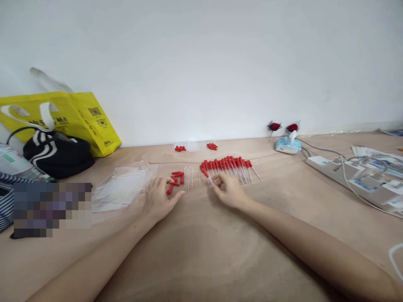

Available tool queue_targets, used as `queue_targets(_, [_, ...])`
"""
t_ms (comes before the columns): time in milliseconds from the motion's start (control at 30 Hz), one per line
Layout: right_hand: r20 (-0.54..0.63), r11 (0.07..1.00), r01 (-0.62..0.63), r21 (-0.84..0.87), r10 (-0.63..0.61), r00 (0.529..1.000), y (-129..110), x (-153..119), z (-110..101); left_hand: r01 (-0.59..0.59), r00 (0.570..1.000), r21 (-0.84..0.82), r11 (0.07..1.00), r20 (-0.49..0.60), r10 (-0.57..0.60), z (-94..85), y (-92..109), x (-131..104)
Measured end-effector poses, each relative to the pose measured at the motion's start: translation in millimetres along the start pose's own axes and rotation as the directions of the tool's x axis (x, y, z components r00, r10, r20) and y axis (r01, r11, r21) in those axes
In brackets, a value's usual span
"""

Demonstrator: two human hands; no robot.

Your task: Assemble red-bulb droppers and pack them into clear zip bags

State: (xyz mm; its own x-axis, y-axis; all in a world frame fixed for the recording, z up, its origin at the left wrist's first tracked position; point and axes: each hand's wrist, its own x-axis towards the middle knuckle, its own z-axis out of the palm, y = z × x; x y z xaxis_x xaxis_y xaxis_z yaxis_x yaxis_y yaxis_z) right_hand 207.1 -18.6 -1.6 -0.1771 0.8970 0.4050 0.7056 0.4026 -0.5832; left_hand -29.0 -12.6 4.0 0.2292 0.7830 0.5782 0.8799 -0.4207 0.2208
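On the wooden table, my left hand point(159, 195) rests with thumb and fingers apart, its fingertips beside a loose cluster of red rubber bulbs point(181, 178). Several thin clear tubes point(188, 177) lie just right of those bulbs. My right hand point(228, 191) pinches the clear stem of a dropper point(205, 173) whose red bulb points up and left. Behind that hand, a row of red-bulbed droppers point(228, 162) lies side by side, slanting slightly. The fingers partly hide some of their stems.
Clear zip bags point(126, 186) lie left of my left hand. Farther back is another bag point(195, 146) with small red bulbs at both ends. A yellow bag point(97, 126) and black pouch point(69, 157) stand left; a tissue pack point(288, 144) and power strip point(355, 180) sit right.
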Motion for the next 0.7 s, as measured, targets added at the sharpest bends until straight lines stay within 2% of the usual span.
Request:
queue_targets(133, [-0.032,0.993,-0.091,-0.081,0.089,0.996,-8.6,23.4,20.5,0.063,0.997,-0.055,0.996,0.039,-0.061,4.0,-14.2,0.4])
queue_targets(333, [-0.041,0.934,-0.217,-0.284,0.214,0.976,-24.6,49.4,38.5,0.201,0.976,-0.144,0.969,0.116,-0.186,5.1,-12.5,1.8])
queue_targets(567, [-0.038,0.897,-0.260,-0.357,0.264,0.964,-32.2,55.8,46.7,0.249,0.963,-0.179,0.952,0.155,-0.222,3.3,-10.4,4.9])
queue_targets(700, [-0.039,0.907,-0.269,-0.326,0.271,0.962,-31.9,54.2,47.0,0.245,0.963,-0.166,0.955,0.156,-0.220,2.8,-9.9,5.0])
